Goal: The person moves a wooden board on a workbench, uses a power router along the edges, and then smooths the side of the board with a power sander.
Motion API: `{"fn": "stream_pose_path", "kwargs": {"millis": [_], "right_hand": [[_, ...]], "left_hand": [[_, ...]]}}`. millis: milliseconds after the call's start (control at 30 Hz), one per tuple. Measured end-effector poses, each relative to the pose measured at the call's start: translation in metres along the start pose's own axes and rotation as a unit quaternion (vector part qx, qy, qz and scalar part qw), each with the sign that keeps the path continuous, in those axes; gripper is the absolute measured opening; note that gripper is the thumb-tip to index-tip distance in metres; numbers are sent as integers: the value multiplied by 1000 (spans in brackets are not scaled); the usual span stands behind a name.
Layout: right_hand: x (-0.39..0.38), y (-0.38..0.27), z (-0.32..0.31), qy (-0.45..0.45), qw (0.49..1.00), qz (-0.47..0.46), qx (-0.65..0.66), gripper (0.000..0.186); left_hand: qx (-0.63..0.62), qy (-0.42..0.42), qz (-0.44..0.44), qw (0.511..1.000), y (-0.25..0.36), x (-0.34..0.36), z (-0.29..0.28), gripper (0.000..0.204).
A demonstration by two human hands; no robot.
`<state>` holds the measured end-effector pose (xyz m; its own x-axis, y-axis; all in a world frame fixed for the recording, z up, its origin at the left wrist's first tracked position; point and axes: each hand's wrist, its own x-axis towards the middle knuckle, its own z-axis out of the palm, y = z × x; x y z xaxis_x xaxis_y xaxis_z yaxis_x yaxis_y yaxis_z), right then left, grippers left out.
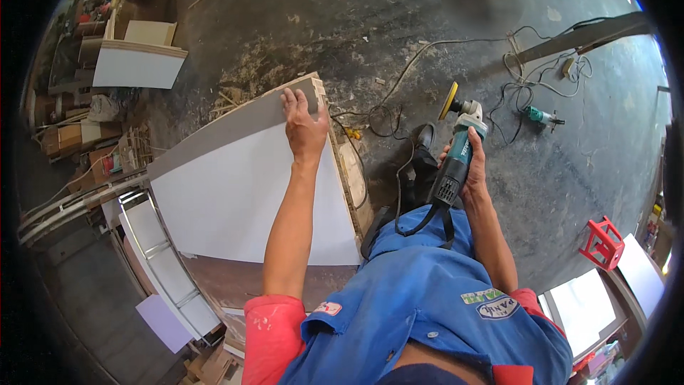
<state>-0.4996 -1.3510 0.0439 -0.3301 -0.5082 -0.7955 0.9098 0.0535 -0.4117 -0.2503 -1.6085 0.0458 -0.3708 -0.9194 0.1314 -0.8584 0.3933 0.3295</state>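
Head view: the grey-edged white panel (242, 192) beneath my left hand (308, 128) could shift if I lean on its corner; the teal angle grinder (459, 160), right of it, could jerk if its cord (420, 229) snags. Left fingers lie extended; my right hand (476, 167) curls round the grinder's body.

The left arm comes in from 7 o'clock, its bare forearm (291, 232) running nearly straight toward 12, with the wrist (306, 164) close to straight. The left hand (306, 128) lies back upward at 11 o'clock, loosely spread, its fingers (293, 100) slightly bent toward 11 and the thumb (323, 108) toward 1. The right arm is bent at the elbow (509, 281) around 4 o'clock, its forearm slanting toward 11. At 3 o'clock the right hand (476, 167) is curled in a grip, thumb upward toward 12.
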Motion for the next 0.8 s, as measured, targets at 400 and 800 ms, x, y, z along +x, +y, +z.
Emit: {"fn": "stream_pose_path", "kwargs": {"millis": [400, 800], "right_hand": [[-22, -4, 13, -48, 999, -18, -14, 60], [-37, -3, 37, -132, 984, -12, -120, 63]], "left_hand": [[10, 40, 12, 999, -1, -2, 11, 62], [27, 101, -42, 994, -95, -43, -15, 54]]}}
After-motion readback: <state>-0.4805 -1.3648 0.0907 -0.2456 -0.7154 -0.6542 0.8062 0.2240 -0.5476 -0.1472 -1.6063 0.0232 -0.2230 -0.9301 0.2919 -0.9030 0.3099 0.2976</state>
